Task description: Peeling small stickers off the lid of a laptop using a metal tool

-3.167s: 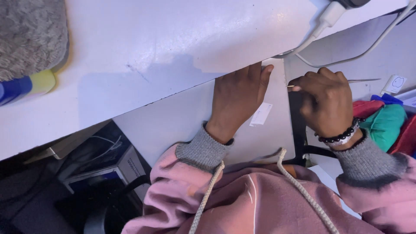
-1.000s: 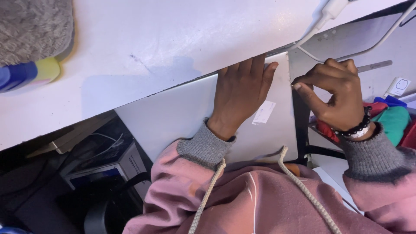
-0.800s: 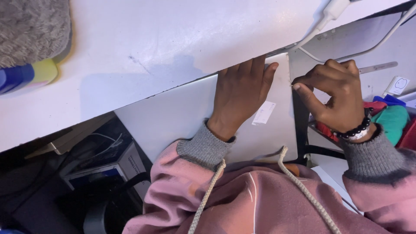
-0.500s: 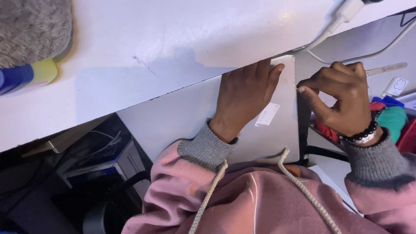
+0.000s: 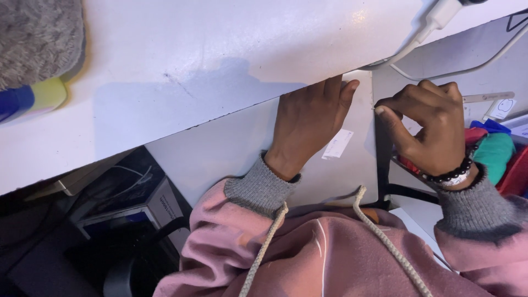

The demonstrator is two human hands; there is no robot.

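A flat pale grey slab (image 5: 231,148) with a small white sticker (image 5: 337,144) lies on my lap, its far part tucked under the white desk (image 5: 220,49). My left hand (image 5: 308,124) lies flat on the slab, palm down, fingertips at the desk edge. My right hand (image 5: 432,129), wearing a dark bead bracelet (image 5: 454,176), hovers at the slab's upper right edge. Its thumb and forefinger are pinched together right at that edge. Whether anything sits between them I cannot tell.
A white cable with a plug (image 5: 434,22) runs off the desk's right end. A grey furry thing (image 5: 38,38) and a blue and yellow object (image 5: 30,99) sit on the desk at the left. Coloured cloth (image 5: 495,154) lies to the right; dark equipment and cables (image 5: 110,203) sit below left.
My right hand has lifted from a fist over the slab's right edge to a pinch near its upper corner. The slab's far corner now shows from under the desk. My left hand stays flat.
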